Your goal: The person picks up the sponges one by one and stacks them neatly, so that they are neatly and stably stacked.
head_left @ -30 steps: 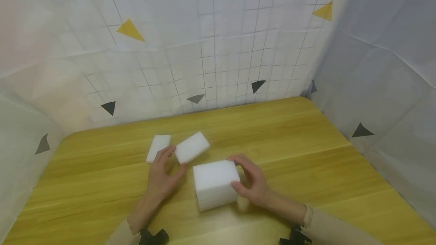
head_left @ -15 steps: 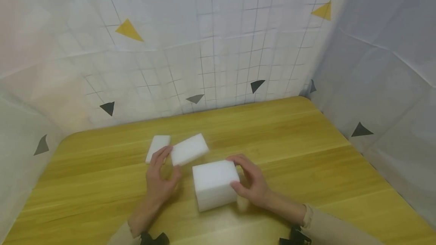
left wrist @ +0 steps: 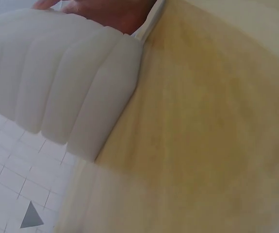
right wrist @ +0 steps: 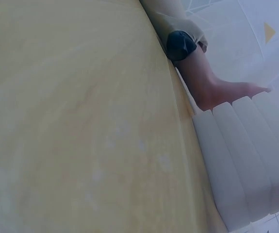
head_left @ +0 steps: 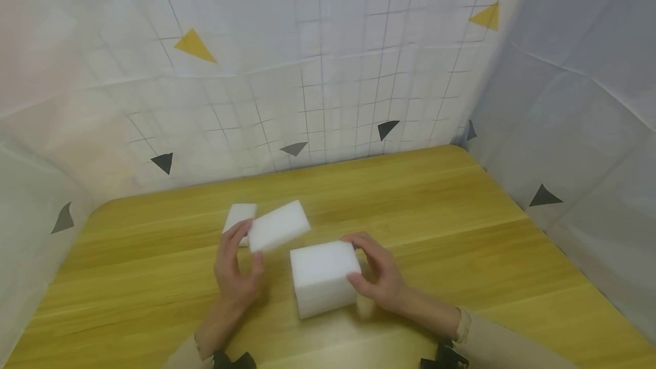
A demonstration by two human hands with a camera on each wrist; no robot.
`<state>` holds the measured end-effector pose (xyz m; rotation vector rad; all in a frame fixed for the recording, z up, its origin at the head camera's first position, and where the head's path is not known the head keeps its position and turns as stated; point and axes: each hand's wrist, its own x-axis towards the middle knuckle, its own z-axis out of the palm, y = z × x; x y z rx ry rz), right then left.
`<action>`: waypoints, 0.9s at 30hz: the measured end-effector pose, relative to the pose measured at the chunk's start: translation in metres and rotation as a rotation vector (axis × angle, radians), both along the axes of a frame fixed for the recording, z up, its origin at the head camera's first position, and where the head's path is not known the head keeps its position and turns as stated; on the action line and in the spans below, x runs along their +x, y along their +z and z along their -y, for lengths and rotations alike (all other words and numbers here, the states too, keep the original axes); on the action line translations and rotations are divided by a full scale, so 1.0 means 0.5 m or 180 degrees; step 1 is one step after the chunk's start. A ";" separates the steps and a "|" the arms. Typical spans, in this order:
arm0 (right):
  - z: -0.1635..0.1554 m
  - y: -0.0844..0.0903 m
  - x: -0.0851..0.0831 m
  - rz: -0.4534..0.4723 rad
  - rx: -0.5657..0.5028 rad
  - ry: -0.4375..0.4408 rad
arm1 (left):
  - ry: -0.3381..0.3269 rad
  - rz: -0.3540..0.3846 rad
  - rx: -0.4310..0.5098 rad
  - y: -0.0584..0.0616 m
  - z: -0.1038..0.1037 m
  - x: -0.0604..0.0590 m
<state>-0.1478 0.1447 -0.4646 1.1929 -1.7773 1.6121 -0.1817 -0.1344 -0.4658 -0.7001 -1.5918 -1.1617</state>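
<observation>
1. No brand, label or writing shows on any of the white pieces, the table or the sheets behind it; the backdrop (head_left: 328, 73) carries only a thin grid with yellow and dark triangles.
2. The left hand (head_left: 236, 272), just left of centre in the head view, pinches a single white sponge block (head_left: 279, 225) at its near left corner between thumb and curled fingers. The block is lifted and tilted, its long axis running from lower left up to the right, with the far end pointing toward the upper right of the frame.
3. A second flat sponge (head_left: 239, 218) lies on the wooden table (head_left: 461, 215) just behind the left fingertips, partly covered by the held block; its long axis points away from the person.
4. The right hand (head_left: 379, 272), right of centre, cups the right side of the stack of sponges (head_left: 323, 278), fingers curved over the top far edge and thumb on the near side.
5. The stack stands on the table at the middle of the frame, well short of the backdrop. The left wrist view shows it (left wrist: 66, 82) as several slabs pressed side by side; the right wrist view shows the same ribbed side (right wrist: 246, 160) at lower right.
</observation>
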 end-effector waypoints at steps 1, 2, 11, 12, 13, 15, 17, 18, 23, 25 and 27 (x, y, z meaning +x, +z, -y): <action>0.000 0.000 0.000 -0.0010 0.0000 -0.0002 | -0.0006 -0.0064 0.0021 0.005 -0.003 0.002; -0.001 0.000 0.000 -0.0010 0.0002 -0.0006 | -0.0032 -0.0127 0.0046 0.009 -0.007 0.004; -0.003 -0.001 0.000 0.0010 0.0016 -0.0031 | -0.0288 -0.0266 0.0223 0.025 -0.036 0.027; -0.003 -0.001 0.000 0.0003 0.0017 -0.0029 | -0.0336 -0.0261 0.0244 0.026 -0.038 0.029; -0.002 -0.001 0.000 -0.0004 0.0017 -0.0026 | -0.0377 -0.0255 0.0262 0.027 -0.040 0.032; -0.002 -0.001 -0.001 -0.0020 0.0015 -0.0013 | -0.0475 -0.0245 0.0309 0.030 -0.044 0.036; -0.001 -0.001 -0.001 -0.0026 0.0013 0.0003 | -0.0564 -0.0233 0.0338 0.034 -0.048 0.041; -0.001 -0.001 -0.001 -0.0023 0.0015 0.0008 | -0.0607 -0.0232 0.0344 0.036 -0.051 0.043; -0.002 -0.001 0.000 0.0002 0.0020 0.0020 | -0.0726 -0.0347 0.0284 0.046 -0.069 0.058; -0.003 -0.001 0.000 0.0010 0.0035 0.0011 | -0.0786 -0.0424 0.0215 0.050 -0.078 0.065; -0.004 -0.001 0.000 0.0006 0.0049 0.0009 | -0.0827 -0.0480 0.0109 0.054 -0.085 0.072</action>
